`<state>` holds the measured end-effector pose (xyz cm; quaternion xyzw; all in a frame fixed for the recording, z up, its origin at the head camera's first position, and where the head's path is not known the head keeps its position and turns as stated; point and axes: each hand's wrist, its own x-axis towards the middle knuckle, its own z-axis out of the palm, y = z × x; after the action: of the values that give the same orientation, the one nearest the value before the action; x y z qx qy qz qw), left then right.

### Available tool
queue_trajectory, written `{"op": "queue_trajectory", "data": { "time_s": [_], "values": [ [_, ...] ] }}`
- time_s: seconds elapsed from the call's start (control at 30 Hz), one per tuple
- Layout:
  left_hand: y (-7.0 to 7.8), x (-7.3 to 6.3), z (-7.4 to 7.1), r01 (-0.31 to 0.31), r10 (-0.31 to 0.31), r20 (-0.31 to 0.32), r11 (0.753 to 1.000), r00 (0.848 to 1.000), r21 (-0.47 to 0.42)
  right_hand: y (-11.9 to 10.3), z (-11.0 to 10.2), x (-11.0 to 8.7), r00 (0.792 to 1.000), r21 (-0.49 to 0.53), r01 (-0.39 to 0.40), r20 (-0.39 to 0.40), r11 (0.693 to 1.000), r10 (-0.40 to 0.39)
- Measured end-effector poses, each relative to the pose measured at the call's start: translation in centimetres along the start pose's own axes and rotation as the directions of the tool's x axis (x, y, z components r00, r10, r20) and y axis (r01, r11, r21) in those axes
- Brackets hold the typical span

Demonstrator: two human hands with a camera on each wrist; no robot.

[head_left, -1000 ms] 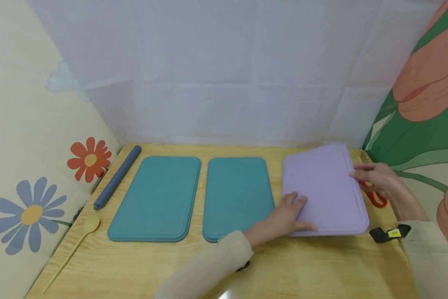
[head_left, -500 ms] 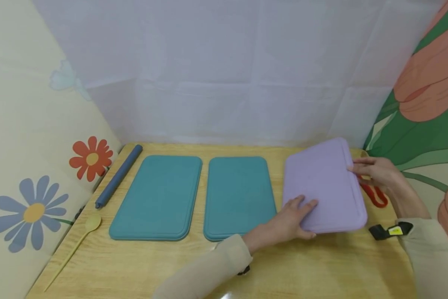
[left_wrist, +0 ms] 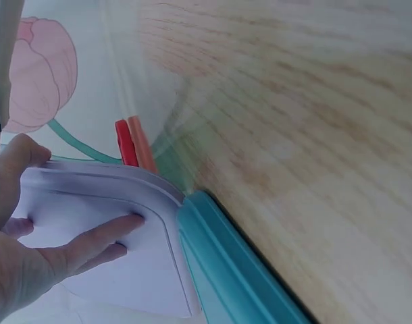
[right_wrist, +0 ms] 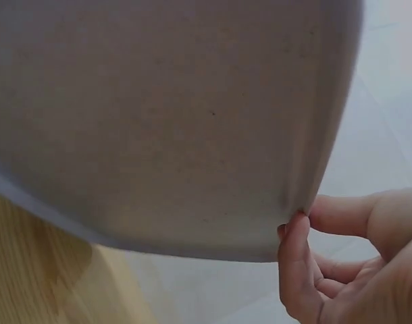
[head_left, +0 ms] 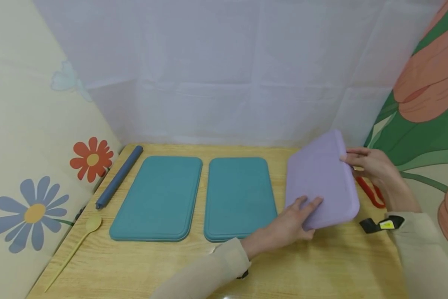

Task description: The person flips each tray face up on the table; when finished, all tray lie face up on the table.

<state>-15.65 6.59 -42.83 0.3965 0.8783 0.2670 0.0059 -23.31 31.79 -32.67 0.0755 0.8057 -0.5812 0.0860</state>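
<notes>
Left cloth (head_left: 11, 133): hanging at the far left, showing off one blue flower and one red flower.
Yellow spoon (head_left: 73, 249): lying slantwise on the wooden desk (head_left: 134, 265), its bowl pointing toward the back.
Dark blue rod (head_left: 119, 177): stretching out just behind the spoon, running slantwise near the desk's left edge.
First teal board (head_left: 156, 197): lying flat to the right of the rod, all rounded corners.
Second teal board (head_left: 238, 197): lying flat just beside the first, a narrow strip of wood grain showing between the two.
Left hand (head_left: 289, 220): reaching out of a cream sleeve (head_left: 209, 270), and this grip is holding its fingers well spread; the fingertips are pressing on the face of the purple board (head_left: 319, 174) while the thumb is resting by its near edge.
Purple board: sitting at a tilt over the right end of the desk, right of both teal boards, its right side standing clearly higher than its left; whether the left edge is touching the wood, I can't tell.
Right hand (head_left: 375, 166): pinching, and this grip is nearly closed, thumb and finger nipping the board's right edge toward the far corner.
Red loop (head_left: 373, 193): peeking out beside the right hand, partly hiding.
Black strap (head_left: 382, 224): jutting from the right wrist, carrying a yellow tag.
Right cloth (head_left: 429, 108): hanging at the far right, displaying pink blooms and green leaves.
</notes>
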Motion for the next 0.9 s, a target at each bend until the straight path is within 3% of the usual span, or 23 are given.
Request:
{"op": "queue_trajectory", "data": {
  "time_s": [0.17,0.37,0.6,0.9],
  "values": [
    [0.1,-0.2,-0.1,-0.05,0.049,-0.066,0.999,0.997,-0.017,-0.9,0.6,0.2,1.0,0.014,-0.01,-0.002,1.0,0.01],
    [0.5,-0.5,0.1,-0.046,0.045,-0.149,0.999,0.988,0.001,-1.9,1.3,0.3,1.0,0.057,0.001,0.006,0.998,-0.001],
    [0.8,-0.6,0.2,-0.081,0.074,-0.259,0.997,0.963,-0.014,-3.0,2.5,0.4,1.0,0.117,0.0,0.01,0.993,-0.001],
    [1.1,-0.2,0.0,-0.135,0.12,-0.332,0.99,0.936,-0.024,-3.7,3.8,0.7,0.999,0.146,0.033,0.022,0.989,-0.036]
  ]
}}
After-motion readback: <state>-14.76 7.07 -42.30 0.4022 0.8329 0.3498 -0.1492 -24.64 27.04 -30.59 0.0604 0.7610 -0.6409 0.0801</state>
